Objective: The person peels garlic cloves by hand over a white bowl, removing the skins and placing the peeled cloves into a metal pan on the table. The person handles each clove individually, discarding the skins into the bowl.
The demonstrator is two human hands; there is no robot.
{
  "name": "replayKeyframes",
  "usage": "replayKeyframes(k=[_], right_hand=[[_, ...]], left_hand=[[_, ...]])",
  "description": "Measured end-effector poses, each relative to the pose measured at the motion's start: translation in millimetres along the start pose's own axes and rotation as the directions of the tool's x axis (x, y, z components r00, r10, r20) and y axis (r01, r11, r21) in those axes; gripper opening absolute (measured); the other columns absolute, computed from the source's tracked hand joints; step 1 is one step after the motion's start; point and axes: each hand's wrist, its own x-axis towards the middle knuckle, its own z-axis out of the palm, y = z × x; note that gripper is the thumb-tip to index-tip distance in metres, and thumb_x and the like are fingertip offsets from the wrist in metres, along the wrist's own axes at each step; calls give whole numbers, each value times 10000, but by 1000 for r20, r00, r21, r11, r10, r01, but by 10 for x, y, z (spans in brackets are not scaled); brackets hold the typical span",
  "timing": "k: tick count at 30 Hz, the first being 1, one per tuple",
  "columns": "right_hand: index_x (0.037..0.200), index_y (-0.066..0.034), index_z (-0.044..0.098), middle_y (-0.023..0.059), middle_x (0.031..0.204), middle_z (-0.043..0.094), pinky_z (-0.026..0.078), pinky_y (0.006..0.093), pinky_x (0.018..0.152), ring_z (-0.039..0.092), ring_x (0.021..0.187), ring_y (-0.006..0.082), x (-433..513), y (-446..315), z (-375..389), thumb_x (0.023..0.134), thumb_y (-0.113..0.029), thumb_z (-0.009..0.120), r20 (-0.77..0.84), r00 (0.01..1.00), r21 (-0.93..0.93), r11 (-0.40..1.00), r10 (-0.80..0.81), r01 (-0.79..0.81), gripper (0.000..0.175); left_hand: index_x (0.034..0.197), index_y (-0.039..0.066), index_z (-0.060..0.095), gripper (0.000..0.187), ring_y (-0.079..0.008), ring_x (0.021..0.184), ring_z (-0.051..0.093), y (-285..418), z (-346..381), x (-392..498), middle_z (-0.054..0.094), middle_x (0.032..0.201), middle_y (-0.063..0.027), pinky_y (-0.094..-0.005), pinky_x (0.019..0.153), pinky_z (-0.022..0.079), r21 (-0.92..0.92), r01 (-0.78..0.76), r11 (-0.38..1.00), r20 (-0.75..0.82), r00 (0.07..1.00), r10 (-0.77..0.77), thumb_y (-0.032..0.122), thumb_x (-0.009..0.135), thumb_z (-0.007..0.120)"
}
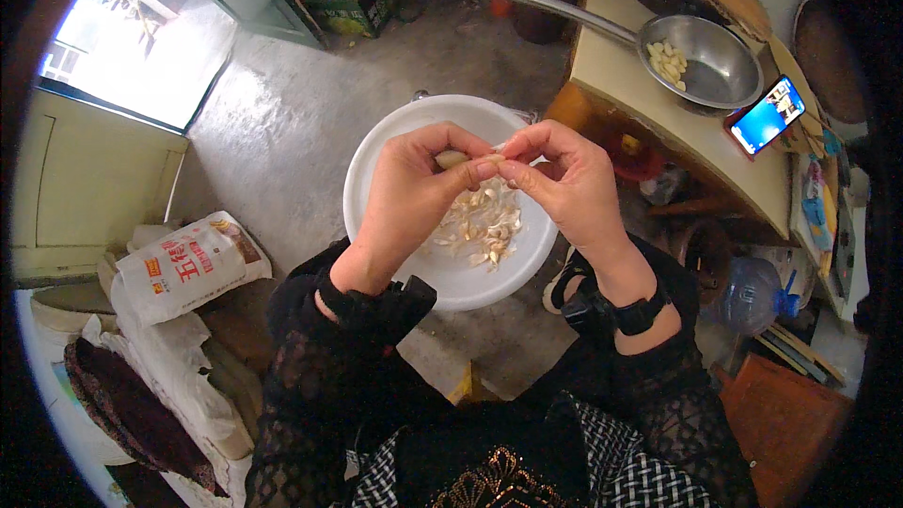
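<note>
Above a white plastic basin (360, 226), my left hand (423, 183) and my right hand (571, 169) meet fingertip to fingertip. Between their thumbs and fingers they pinch a small garlic clove (497, 161), partly covered by the fingertips. Another garlic clove (451, 159) rests in the curl of my left hand. Below them, loose garlic skins (487, 226) and what look like unpeeled cloves lie on the basin's bottom. A steel pan (719, 74) on the table to the right holds several peeled garlic cloves (666, 62).
The pan's long handle (557, 7) juts past the edge of the table (621, 85). A lit phone (767, 116) leans close to the pan. Down right are a large plastic water bottle (751, 295) and a brown board (783, 423). A white printed sack (190, 264) lies at left.
</note>
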Motion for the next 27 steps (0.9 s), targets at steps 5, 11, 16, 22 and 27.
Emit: replayKeyframes(k=[5, 11, 16, 22, 27], right_hand=[[891, -30, 703, 32, 831, 714, 551, 261, 687, 676, 766, 99, 2, -8, 42, 816, -36, 778, -80, 989, -178, 978, -123, 108, 107], [874, -30, 696, 40, 806, 702, 540, 272, 681, 668, 746, 116, -3, -6, 56, 809, -11, 761, -89, 987, -192, 975, -134, 115, 94], [882, -28, 644, 43, 832, 667, 527, 272, 667, 647, 761, 128, -14, -1, 60, 824, 4, 737, -63, 985, -200, 969, -162, 146, 114], [888, -38, 585, 52, 863, 603, 513, 286, 633, 625, 765, 169, 24, -6, 48, 822, 23, 714, -50, 978, -247, 951, -203, 185, 157], [894, -43, 574, 67, 918, 558, 517, 287, 632, 612, 769, 176, 32, -33, 72, 808, 55, 699, -45, 950, -302, 911, -309, 282, 180]], left_hand=[[858, -13, 701, 101, -106, 735, 655, -23, 82, -13, 714, 795, -64, -252, 661, 517, 210, -117, 971, -127, 981, 146, 27, 810, 780], [828, -18, 692, 116, -169, 711, 682, -51, 166, -26, 716, 794, -119, -275, 664, 528, 382, -211, 899, -175, 939, 295, -4, 764, 787], [861, -23, 693, 119, -137, 735, 680, -57, 185, -37, 722, 804, -103, -269, 662, 526, 287, -156, 945, -176, 961, 212, 12, 790, 782], [966, -44, 699, 135, -95, 793, 671, -29, 172, -42, 726, 828, -63, -249, 677, 528, 75, -56, 996, -129, 989, 66, 4, 845, 734], [973, -41, 702, 134, -119, 793, 689, -61, 203, -27, 731, 845, -86, -254, 690, 536, 102, -110, 989, -183, 975, 127, -13, 842, 707]])
